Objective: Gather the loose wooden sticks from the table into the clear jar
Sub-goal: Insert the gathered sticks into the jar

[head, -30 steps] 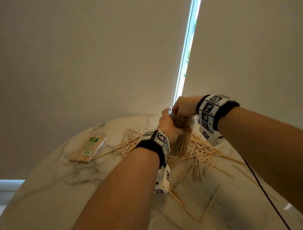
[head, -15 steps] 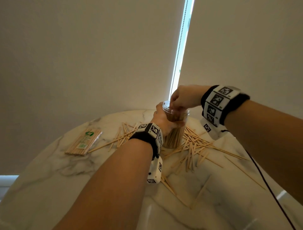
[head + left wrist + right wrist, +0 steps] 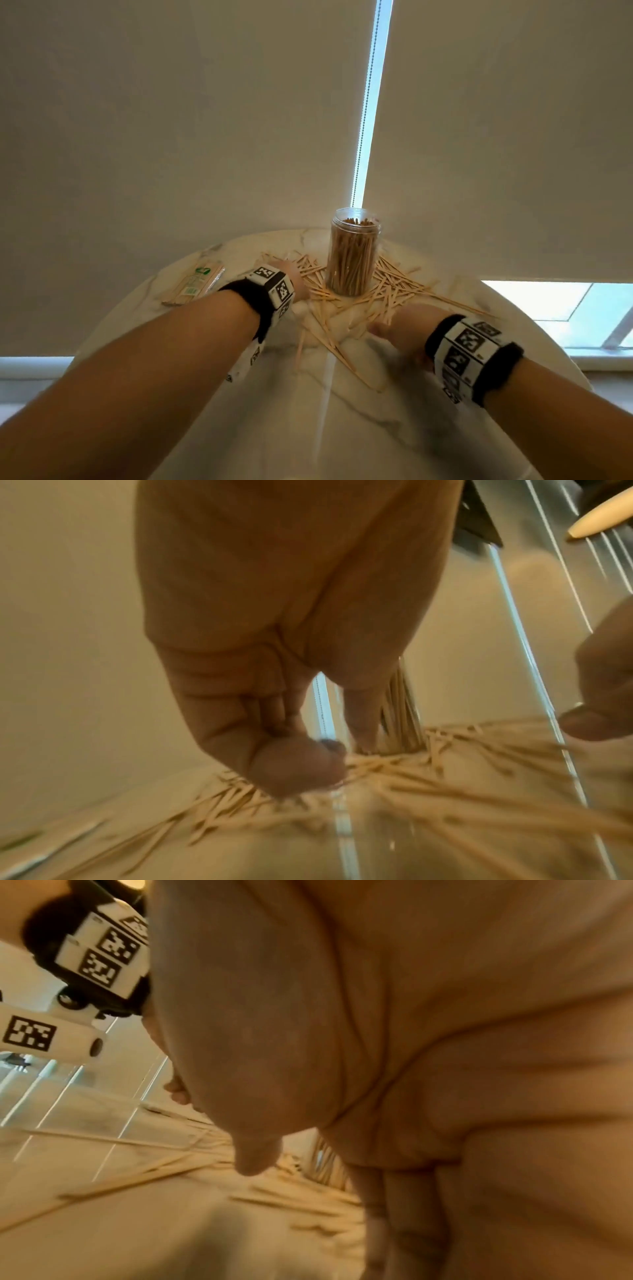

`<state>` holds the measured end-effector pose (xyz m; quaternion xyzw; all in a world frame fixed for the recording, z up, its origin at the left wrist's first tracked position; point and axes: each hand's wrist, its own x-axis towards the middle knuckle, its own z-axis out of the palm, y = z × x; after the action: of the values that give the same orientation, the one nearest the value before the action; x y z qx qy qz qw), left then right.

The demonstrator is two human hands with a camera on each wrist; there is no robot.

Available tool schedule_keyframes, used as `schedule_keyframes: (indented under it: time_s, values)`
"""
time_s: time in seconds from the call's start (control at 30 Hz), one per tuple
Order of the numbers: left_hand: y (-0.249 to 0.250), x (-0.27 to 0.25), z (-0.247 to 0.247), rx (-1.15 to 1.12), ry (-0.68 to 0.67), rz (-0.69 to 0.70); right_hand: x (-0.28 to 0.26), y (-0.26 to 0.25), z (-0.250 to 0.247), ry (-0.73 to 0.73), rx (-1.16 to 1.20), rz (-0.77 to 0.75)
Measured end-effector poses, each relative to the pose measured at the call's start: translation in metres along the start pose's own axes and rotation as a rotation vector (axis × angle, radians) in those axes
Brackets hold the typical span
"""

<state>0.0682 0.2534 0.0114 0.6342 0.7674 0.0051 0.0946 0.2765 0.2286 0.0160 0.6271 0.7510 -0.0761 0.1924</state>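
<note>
A wrapped bundle of sticks [image 3: 194, 285] lies at the far left of the marble table [image 3: 308, 428]. The left hand [image 3: 291, 277] is down among the loose wooden sticks [image 3: 387, 291] left of the clear jar [image 3: 354, 253], its fingers [image 3: 294, 764] curled with tips on the pile; I cannot tell whether any stick is pinched. The jar stands upright, packed with sticks, touched by neither hand. The right hand [image 3: 404, 329] hovers low just right of the pile, fingers [image 3: 404, 1218] extended downward, holding nothing.
</note>
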Motion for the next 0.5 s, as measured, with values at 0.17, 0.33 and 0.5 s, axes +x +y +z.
schedule_keyframes:
  time_s: [0.17, 0.33, 0.5]
  values:
    - [-0.007, -0.022, 0.024, 0.049, -0.085, -0.026, 0.009, -0.040, 0.017, 0.101, 0.033, -0.114]
    - [0.008, -0.018, 0.036, 0.080, -0.075, -0.048, 0.014, -0.065, 0.014, 0.115, 0.056, -0.173]
    - [0.016, -0.029, 0.036, 0.194, -0.035, 0.032, 0.010, -0.057, 0.010, 0.100, 0.051, -0.226]
